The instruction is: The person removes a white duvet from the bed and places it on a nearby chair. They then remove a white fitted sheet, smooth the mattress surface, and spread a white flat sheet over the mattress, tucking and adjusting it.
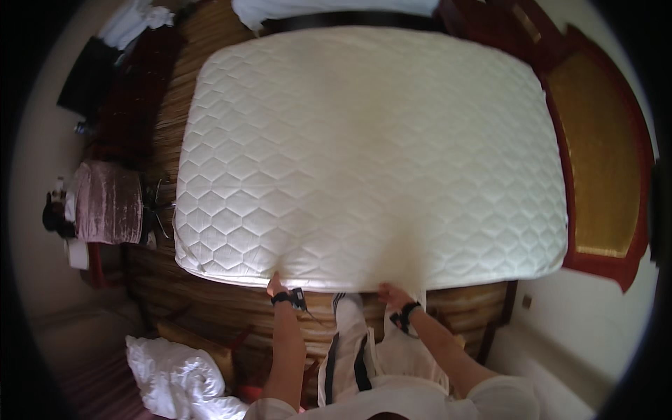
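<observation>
A large mattress in a white quilted cover (367, 157), stitched in a hexagon pattern, lies before me. My left hand (276, 285) is at its near edge, left of my legs, with the thumb up against the cover's side. Farther right, my right hand (394, 295) touches the same edge, with its fingers partly hidden at the mattress's side. Whether either hand grips the cover or only rests on it is not plain. Each wrist wears a black strap with a small device.
A wooden headboard with a gold panel (598, 157) stands at the right. On the left are a pink velvet chair (108, 202) and a dark red desk (134, 100). White bedding (178, 375) is heaped on a chair behind me at lower left. Another bed (336, 8) is beyond the mattress.
</observation>
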Demonstrator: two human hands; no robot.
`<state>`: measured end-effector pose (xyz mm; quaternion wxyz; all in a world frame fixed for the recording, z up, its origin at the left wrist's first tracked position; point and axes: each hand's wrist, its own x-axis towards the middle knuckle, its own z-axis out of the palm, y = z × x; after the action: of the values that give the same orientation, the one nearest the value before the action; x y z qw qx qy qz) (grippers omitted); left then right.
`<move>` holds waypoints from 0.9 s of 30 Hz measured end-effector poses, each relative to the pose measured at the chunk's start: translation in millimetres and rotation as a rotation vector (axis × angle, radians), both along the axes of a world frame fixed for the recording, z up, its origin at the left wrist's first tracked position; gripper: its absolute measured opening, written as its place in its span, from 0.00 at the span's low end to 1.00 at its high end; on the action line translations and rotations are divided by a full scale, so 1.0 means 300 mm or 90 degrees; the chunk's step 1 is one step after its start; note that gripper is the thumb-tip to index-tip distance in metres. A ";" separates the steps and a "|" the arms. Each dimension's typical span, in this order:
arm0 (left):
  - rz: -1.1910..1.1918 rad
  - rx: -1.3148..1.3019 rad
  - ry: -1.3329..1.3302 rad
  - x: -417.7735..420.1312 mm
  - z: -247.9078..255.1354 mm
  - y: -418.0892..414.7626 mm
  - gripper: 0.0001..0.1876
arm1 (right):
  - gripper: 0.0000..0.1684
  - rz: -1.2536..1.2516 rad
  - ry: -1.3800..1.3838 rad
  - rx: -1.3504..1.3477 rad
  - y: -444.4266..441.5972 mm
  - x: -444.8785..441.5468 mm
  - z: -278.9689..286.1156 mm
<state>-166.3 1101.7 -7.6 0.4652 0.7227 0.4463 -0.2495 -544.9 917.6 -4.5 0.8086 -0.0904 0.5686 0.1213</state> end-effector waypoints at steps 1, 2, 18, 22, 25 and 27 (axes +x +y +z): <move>-0.024 0.057 0.072 0.022 0.013 0.024 0.28 | 0.25 -0.083 0.019 0.018 0.065 0.004 -0.036; -0.076 0.048 0.129 0.020 0.021 -0.003 0.33 | 0.26 -0.083 0.114 -0.040 0.043 0.068 -0.015; -0.160 -0.240 -0.086 -0.047 -0.042 0.216 0.14 | 0.16 -0.430 0.003 -0.411 0.060 0.051 0.000; -0.159 -0.311 -0.130 -0.052 -0.075 0.286 0.14 | 0.15 -0.400 0.002 -0.399 0.112 0.022 0.019; -0.143 -0.380 -0.126 -0.051 -0.066 0.321 0.13 | 0.16 -0.390 0.014 -0.388 0.129 0.031 0.023; -0.162 -0.360 -0.095 -0.051 -0.052 0.330 0.12 | 0.14 -0.391 0.035 -0.377 0.128 0.031 0.053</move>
<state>-181.5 1200.8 -23.3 0.6440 0.6312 0.2302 -0.3659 -535.5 956.2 11.4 0.7308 -0.1417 0.6010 -0.2910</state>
